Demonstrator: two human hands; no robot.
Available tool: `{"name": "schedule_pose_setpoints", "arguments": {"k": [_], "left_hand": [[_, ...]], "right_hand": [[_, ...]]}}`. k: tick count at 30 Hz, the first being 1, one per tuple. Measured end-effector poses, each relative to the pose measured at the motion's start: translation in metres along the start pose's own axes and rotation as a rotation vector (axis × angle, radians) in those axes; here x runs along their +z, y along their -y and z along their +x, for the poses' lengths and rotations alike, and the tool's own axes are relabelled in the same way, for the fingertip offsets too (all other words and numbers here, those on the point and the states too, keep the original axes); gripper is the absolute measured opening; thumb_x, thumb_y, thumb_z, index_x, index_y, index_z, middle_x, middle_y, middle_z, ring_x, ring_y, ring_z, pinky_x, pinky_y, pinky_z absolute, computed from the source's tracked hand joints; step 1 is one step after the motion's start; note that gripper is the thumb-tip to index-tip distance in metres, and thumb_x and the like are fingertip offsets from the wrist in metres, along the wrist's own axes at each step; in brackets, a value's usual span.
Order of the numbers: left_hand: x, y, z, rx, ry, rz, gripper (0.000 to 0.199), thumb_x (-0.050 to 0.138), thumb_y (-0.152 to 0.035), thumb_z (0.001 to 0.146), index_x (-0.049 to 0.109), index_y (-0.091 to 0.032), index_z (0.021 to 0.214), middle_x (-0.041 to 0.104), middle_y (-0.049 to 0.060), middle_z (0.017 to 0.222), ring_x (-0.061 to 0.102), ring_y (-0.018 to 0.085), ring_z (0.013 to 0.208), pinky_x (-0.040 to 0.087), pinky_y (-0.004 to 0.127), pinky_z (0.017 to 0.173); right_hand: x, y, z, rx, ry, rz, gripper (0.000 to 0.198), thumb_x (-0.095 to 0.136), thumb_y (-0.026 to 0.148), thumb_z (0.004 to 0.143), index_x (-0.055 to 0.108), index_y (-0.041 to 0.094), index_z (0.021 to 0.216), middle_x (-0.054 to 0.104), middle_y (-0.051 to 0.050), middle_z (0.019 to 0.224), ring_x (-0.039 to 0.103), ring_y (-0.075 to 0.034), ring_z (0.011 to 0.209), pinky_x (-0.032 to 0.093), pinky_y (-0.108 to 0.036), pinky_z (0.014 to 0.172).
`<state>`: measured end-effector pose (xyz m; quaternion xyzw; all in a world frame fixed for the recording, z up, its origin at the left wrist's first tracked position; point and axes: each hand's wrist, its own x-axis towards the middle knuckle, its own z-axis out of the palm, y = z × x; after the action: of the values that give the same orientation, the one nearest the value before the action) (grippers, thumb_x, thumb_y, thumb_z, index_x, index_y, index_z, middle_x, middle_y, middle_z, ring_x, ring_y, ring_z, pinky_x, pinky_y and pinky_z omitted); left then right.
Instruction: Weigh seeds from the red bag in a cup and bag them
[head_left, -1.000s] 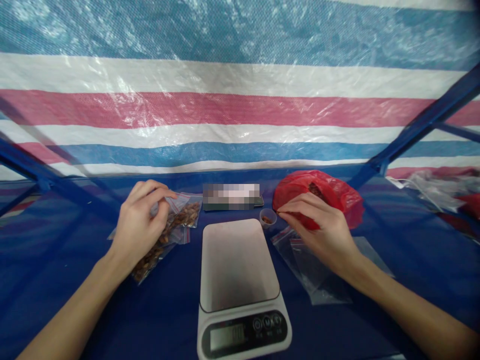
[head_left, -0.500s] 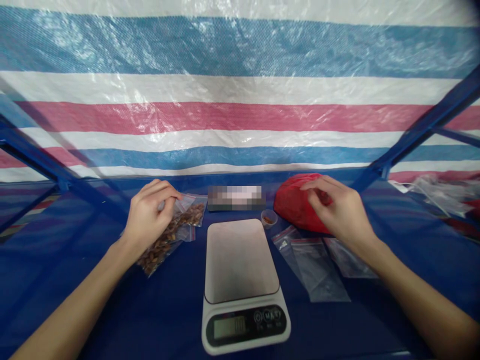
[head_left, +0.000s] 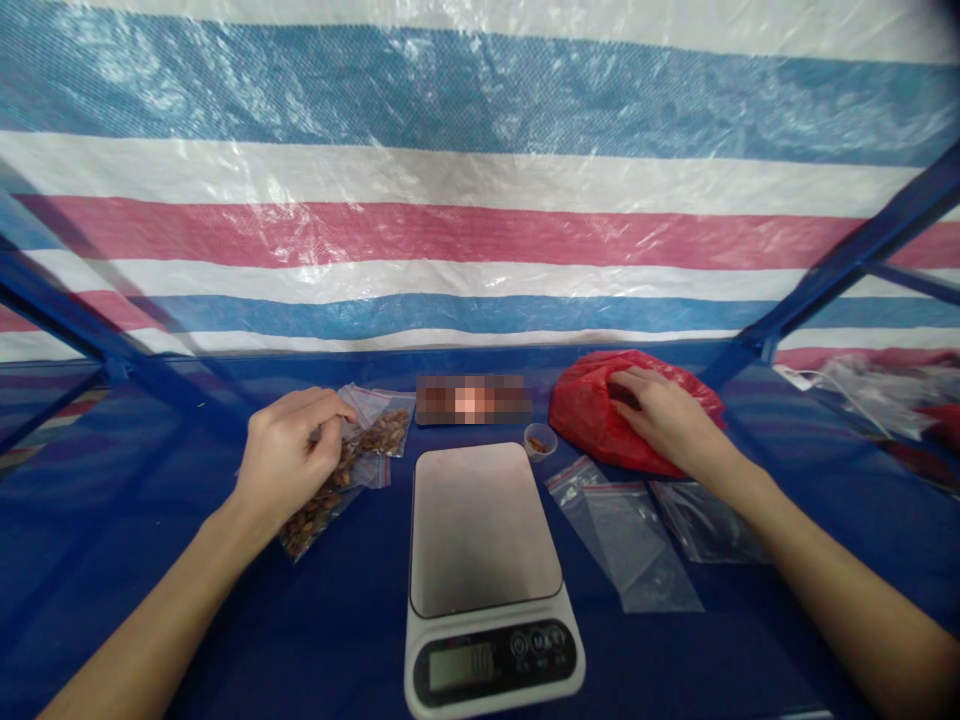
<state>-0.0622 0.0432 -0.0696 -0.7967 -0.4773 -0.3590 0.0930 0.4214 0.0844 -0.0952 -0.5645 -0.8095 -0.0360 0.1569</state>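
Note:
My left hand (head_left: 292,445) rests over clear zip bags (head_left: 386,432) filled with brown, nut-like pieces. Its fingers are curled together beside the bags' tops; whatever they pinch is hidden. On the other side, my right hand (head_left: 664,415) reaches into a crumpled red plastic bag (head_left: 585,420), whose folds hide the fingertips. Between the hands stands a white kitchen scale (head_left: 487,530) with a bare metal plate and a lit display too blurred to read. Just behind its right corner is a small clear cup (head_left: 540,442) holding a few brown bits.
Flat, unfilled zip bags (head_left: 641,550) lie right of the scale. A pixelated block (head_left: 474,400) covers something behind it. Blue metal posts (head_left: 810,270) frame both sides, with a striped plastic sheet (head_left: 480,235) at the back. More clear plastic (head_left: 877,390) lies far right.
My right hand has gone from above the red bag's opening down into it. My left hand has shifted slightly left and down. The view has tilted a little.

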Motion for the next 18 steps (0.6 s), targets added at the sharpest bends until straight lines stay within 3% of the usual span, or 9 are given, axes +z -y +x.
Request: {"name": "schedule_pose_setpoints", "arguments": {"k": [5, 10, 18], "left_hand": [[0.003, 0.005, -0.001, 0.008, 0.014, 0.020, 0.030, 0.049, -0.011, 0.091, 0.074, -0.021, 0.078, 0.078, 0.002, 0.079, 0.075, 0.020, 0.074, 0.054, 0.032, 0.075], [0.003, 0.011, -0.003, -0.055, 0.042, 0.016, 0.030, 0.048, -0.012, 0.090, 0.074, -0.023, 0.078, 0.078, 0.001, 0.079, 0.076, 0.021, 0.074, 0.054, 0.033, 0.075], [0.003, 0.006, -0.002, -0.100, 0.035, 0.011, 0.031, 0.047, -0.016, 0.089, 0.074, -0.023, 0.075, 0.079, 0.001, 0.078, 0.076, 0.021, 0.074, 0.055, 0.034, 0.074]], "right_hand": [[0.001, -0.002, 0.002, -0.023, -0.005, 0.050, 0.015, 0.050, 0.015, 0.092, 0.063, 0.023, 0.093, 0.075, -0.012, 0.099, 0.073, -0.031, 0.091, 0.056, -0.042, 0.083], [-0.001, 0.006, 0.002, -0.097, 0.000, 0.055, 0.016, 0.048, 0.017, 0.097, 0.063, 0.021, 0.099, 0.074, -0.015, 0.109, 0.072, -0.032, 0.099, 0.055, -0.043, 0.088], [-0.001, -0.002, 0.005, -0.111, -0.035, 0.123, 0.026, 0.046, 0.011, 0.097, 0.070, 0.022, 0.094, 0.074, -0.012, 0.103, 0.072, -0.028, 0.091, 0.055, -0.039, 0.083]]}}
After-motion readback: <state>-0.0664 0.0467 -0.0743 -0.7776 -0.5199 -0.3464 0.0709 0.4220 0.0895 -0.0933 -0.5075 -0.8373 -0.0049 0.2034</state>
